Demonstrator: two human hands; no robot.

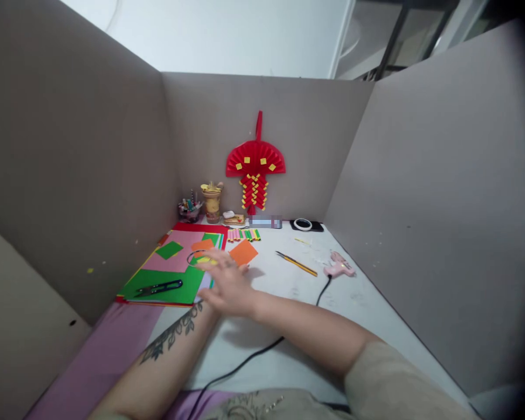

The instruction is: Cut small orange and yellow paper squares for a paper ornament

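My right hand (231, 287) reaches left across my left wrist, over the right edge of a stack of coloured paper sheets (135, 291). Its fingers are spread, and I see nothing held in them. My tattooed left forearm (170, 344) comes up from below, and my left hand is mostly hidden behind the right one, so its grip does not show. An orange paper square (245, 252) lies just beyond the fingers. Another orange piece (202, 246), a yellow piece (206, 260) and a thin dark loop (191, 256) are at the fingertips.
Black thread snips (160, 287) and a green square (170, 250) rest on the stack. Small paper rolls (244, 235) sit behind. Rightward lie a yellow-and-black slim tool (297, 263) and a pink glue gun (339, 266) with a cord. A red paper fan ornament (256, 157) hangs behind.
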